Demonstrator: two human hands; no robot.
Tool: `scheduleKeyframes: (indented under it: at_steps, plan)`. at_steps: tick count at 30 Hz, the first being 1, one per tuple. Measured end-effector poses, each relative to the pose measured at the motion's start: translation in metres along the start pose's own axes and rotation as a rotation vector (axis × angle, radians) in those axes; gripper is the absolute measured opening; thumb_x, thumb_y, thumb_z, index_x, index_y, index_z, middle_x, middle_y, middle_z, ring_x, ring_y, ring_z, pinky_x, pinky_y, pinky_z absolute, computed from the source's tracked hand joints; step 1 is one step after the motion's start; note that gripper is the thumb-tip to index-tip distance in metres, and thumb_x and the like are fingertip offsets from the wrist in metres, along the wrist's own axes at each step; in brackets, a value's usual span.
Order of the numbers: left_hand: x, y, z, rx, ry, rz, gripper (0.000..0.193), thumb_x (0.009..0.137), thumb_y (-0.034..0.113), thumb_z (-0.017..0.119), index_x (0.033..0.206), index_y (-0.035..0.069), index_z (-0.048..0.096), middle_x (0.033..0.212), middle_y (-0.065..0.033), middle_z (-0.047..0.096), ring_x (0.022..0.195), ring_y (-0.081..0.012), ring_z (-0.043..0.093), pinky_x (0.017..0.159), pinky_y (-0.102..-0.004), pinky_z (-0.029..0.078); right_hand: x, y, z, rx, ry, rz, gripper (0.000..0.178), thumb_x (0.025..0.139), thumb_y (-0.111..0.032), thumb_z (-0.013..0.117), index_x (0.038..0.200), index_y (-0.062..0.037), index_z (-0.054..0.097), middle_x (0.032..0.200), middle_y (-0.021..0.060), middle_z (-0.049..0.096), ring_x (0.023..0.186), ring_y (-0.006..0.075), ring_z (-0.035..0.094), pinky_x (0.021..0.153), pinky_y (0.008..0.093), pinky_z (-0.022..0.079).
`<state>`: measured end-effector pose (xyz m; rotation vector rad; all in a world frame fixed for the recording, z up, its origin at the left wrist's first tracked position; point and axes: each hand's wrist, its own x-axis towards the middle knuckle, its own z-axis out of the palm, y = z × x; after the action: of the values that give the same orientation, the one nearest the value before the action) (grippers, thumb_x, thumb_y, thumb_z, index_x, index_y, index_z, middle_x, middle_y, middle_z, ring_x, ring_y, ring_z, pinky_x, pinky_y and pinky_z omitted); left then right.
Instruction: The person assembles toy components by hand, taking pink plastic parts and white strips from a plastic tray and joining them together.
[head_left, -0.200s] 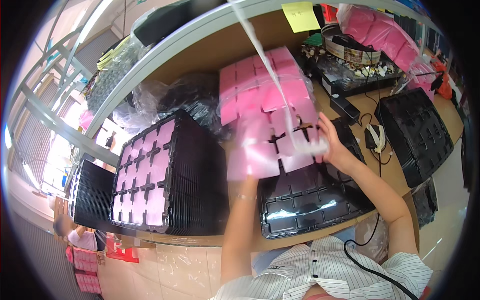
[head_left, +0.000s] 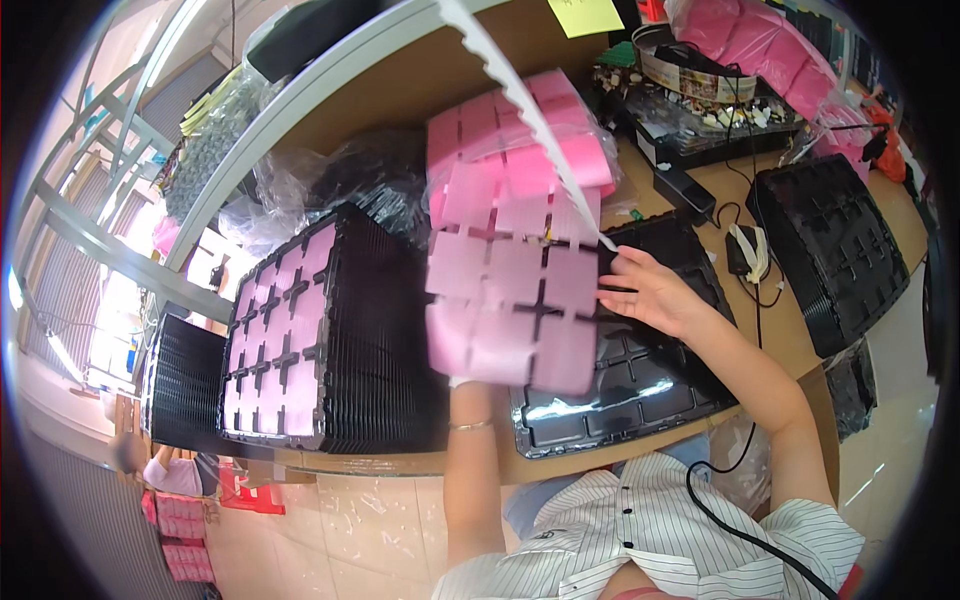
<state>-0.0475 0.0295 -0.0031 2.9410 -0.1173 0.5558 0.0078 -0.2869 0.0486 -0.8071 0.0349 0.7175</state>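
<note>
My left hand (head_left: 464, 381) grips the near edge of a pink foam sheet (head_left: 515, 262) with cross-shaped cutouts; the sheet hides its fingers. The sheet is raised over the table, partly covering a black plastic tray (head_left: 610, 395) with moulded cross ridges. Beside the sheet's right edge, my right hand (head_left: 655, 292) is open with fingers apart. A white jagged-edged strip (head_left: 530, 112) runs down from the top, its lower end at the right fingertips; whether they touch it I cannot tell. Behind lies a stack of pink foam sheets (head_left: 575, 112) in clear plastic.
At left stands a tall stack of black trays (head_left: 375, 350) with pink foam on its face. More black trays (head_left: 835, 255) stand at right, near a power adapter (head_left: 685, 192) and cables. A metal shelf bar (head_left: 262, 125) crosses overhead. Someone sits far left (head_left: 175, 473).
The pink sheet has come left and nearer with my left hand. My right hand's fingers have come away from the sheet's right edge. The white strip's lower end now hangs straighter.
</note>
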Motion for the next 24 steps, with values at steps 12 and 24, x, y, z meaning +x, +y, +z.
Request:
scheduleKeyframes:
  at_steps: [12, 24]
  plan:
    - [-0.064, 0.055, -0.010, -0.817, 0.035, -0.292, 0.038, 0.097, 0.021, 0.049, 0.131, 0.003, 0.050, 0.133, -0.0130, 0.055, 0.118, -0.0235, 0.055, 0.096, -0.0390, 0.047, -0.019, 0.065, 0.027, -0.275, -0.062, 0.299, 0.041, 0.087, -0.009, 0.071, 0.118, 0.0051, 0.049, 0.098, 0.0170, 0.068, 0.066, 0.0081, 0.055, 0.049, 0.0217, 0.038]
    - [-0.075, 0.078, -0.029, -1.636, 0.138, -0.603, 0.039, 0.095, 0.021, 0.051, 0.130, 0.005, 0.052, 0.134, -0.0141, 0.054, 0.115, -0.0218, 0.056, 0.096, -0.0379, 0.047, -0.037, 0.064, 0.008, -0.888, 0.090, -0.029, 0.034, 0.085, -0.010, 0.072, 0.102, 0.0002, 0.045, 0.100, 0.0121, 0.060, 0.083, 0.0213, 0.067, 0.069, 0.0291, 0.056]
